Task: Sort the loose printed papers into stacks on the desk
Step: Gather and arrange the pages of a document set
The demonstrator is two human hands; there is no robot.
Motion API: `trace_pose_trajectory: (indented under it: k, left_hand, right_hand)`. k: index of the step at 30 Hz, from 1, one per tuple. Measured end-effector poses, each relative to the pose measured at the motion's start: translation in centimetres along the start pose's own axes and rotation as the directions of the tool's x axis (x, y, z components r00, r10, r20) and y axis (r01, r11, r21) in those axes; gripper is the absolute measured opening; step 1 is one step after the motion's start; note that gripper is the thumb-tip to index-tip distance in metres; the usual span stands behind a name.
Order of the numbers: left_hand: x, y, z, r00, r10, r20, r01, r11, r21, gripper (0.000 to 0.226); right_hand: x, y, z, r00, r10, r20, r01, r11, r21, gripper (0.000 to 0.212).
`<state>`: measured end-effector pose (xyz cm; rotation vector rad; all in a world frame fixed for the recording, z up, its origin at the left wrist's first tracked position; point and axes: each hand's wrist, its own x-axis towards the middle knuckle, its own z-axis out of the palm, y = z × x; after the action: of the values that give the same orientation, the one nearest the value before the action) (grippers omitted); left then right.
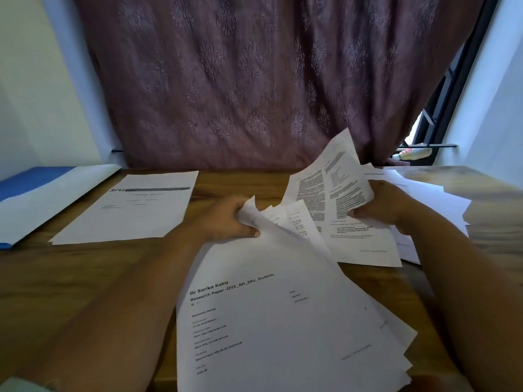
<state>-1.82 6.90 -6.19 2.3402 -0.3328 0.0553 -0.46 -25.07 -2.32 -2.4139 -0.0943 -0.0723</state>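
Observation:
A fanned pile of printed sheets (pixel 277 321) lies in front of me on the wooden desk (pixel 93 267), its top page headed "Research Paper". My left hand (pixel 232 219) grips the far corner of that pile's upper sheets and lifts it. My right hand (pixel 382 206) holds a few text-dense pages (pixel 328 188), raised and tilted upright over more loose sheets (pixel 365 244). A neat stack with an "sru" header page (pixel 135 207) sits at the left middle of the desk.
A blue and white folder (pixel 42 199) lies at the desk's far left. More loose white papers (pixel 433 199) spread along the right side. A patterned maroon curtain (pixel 254 80) hangs behind the desk, with a window frame (pixel 441 108) at the right.

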Motion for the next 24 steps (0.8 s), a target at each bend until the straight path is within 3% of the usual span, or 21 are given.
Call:
trace_pose_trajectory:
  k: [18, 24]
  left_hand:
    - [0.35, -0.28, 0.21, 0.999, -0.025, 0.026, 0.026, 0.999, -0.044, 0.042]
    - [0.05, 0.37, 0.2, 0.999, 0.024, 0.048, -0.019, 0.996, -0.087, 0.049]
  right_hand:
    - [0.22, -0.1, 0.51, 0.997, -0.069, -0.044, 0.068, 0.998, -0.01, 0.03]
    - [0.56, 0.3, 0.52, 0.993, -0.044, -0.113, 0.045, 0.999, 0.006, 0.042]
